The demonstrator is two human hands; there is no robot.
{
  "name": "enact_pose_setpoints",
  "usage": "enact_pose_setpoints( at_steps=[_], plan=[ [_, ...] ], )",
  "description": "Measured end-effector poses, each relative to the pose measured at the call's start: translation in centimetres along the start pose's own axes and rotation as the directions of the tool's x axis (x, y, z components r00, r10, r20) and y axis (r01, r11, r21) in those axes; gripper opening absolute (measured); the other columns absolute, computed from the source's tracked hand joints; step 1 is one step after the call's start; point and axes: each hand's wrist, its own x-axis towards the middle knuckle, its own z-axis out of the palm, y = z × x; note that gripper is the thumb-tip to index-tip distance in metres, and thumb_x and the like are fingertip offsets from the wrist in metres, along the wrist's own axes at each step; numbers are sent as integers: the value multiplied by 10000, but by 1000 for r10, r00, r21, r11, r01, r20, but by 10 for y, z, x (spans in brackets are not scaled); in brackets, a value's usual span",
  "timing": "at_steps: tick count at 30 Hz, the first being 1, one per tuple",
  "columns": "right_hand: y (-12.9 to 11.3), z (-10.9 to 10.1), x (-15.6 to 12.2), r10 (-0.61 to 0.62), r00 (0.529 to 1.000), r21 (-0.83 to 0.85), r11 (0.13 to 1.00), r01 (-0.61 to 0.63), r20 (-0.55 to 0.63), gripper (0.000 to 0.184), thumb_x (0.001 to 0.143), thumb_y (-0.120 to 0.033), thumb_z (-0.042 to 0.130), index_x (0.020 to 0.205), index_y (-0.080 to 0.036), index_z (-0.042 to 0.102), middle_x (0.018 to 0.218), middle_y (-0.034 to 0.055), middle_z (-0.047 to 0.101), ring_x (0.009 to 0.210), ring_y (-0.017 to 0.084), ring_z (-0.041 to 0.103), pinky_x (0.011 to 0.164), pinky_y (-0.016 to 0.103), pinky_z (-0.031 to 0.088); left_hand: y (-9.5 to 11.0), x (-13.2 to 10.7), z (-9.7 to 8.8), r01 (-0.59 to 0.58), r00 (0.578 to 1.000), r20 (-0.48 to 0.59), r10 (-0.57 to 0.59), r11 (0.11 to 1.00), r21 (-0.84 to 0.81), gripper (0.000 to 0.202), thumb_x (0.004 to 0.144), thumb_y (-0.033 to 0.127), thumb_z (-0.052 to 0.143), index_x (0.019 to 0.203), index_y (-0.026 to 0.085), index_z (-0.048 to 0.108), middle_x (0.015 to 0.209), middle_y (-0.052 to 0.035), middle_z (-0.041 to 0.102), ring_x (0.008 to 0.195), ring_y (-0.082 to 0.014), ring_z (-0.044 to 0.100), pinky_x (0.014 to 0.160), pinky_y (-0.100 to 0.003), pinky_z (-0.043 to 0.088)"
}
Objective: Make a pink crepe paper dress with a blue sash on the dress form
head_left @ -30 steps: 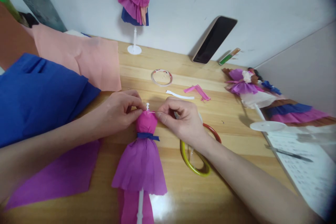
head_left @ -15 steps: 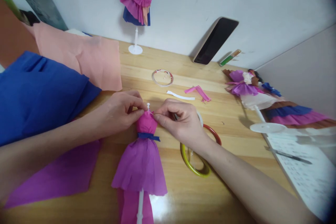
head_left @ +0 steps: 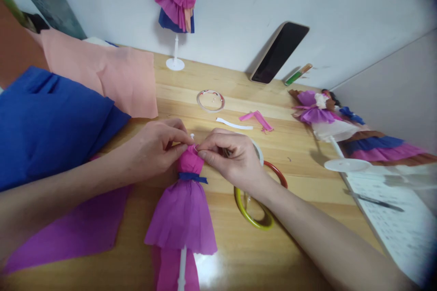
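Note:
A small dress (head_left: 186, 218) of crinkled paper, with pink bodice, purple skirt and dark blue waist ribbon (head_left: 192, 177), is on a thin white stand (head_left: 182, 266). My left hand (head_left: 162, 145) is closed in a pinch at the left of the dress's neckline. On the right side of the same neckline, my right hand (head_left: 232, 152) pinches the top edge between thumb and forefinger. Any tiny thing between those fingertips is too small to make out. The white tip (head_left: 192, 136) of the stand shows just above the bodice.
Yellow-and-red loops (head_left: 254, 218) lie beneath my right forearm. Blue paper (head_left: 58, 122), peach paper (head_left: 129, 82) and purple paper (head_left: 85, 232) spread at left. A phone (head_left: 280, 52) leans on the wall. Dressed stands occupy the back (head_left: 179, 4) and right (head_left: 317, 113). Pink scraps (head_left: 257, 119) lie mid-table.
My right fingertips have shifted slightly left and closer in to the neckline, and the stand's white tip is more covered. My left hand has hardly moved.

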Motion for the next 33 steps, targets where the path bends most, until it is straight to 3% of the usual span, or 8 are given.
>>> enact_pose_setpoints(
  at_steps=[12,18,21,28,33],
  plan=[
    [1,-1,0,-8,1000,-43,999,8,0,126,799,-103,614,716,-167,683,676,-4,597,592,98,519,544,229,385,9,-9,0,-105,993,71,93,979,177,285,900,104,428,837,151,702,896,-64,629,743,-134,610,669,-248,479],
    [-1,-1,0,-28,1000,-72,997,27,-12,121,787,-92,622,707,-164,675,658,-14,579,566,86,495,526,221,367,9,-12,2,-103,994,-21,110,969,223,323,857,65,407,873,174,711,892,-60,627,756,-161,613,654,-270,464],
    [-1,-1,0,-28,1000,-74,997,28,-8,123,788,-94,618,695,-159,667,651,-9,576,568,92,503,524,223,369,9,-12,1,-101,995,25,98,960,261,315,845,65,416,803,166,711,881,-67,636,737,-165,621,645,-270,473],
    [-1,0,0,-63,998,-112,992,61,-14,143,787,-64,618,682,-159,639,640,-20,556,564,86,491,526,214,370,10,-12,-1,-122,991,97,93,925,360,253,838,66,470,824,175,698,836,-36,623,700,-119,597,629,-214,442],
    [4,-3,-2,-192,981,-306,934,184,3,148,861,-117,585,744,-154,667,677,19,581,622,122,541,569,244,417,10,-11,-2,-154,976,206,66,880,449,258,860,100,434,821,160,682,814,-46,606,679,-136,570,589,-248,407]
  ],
)
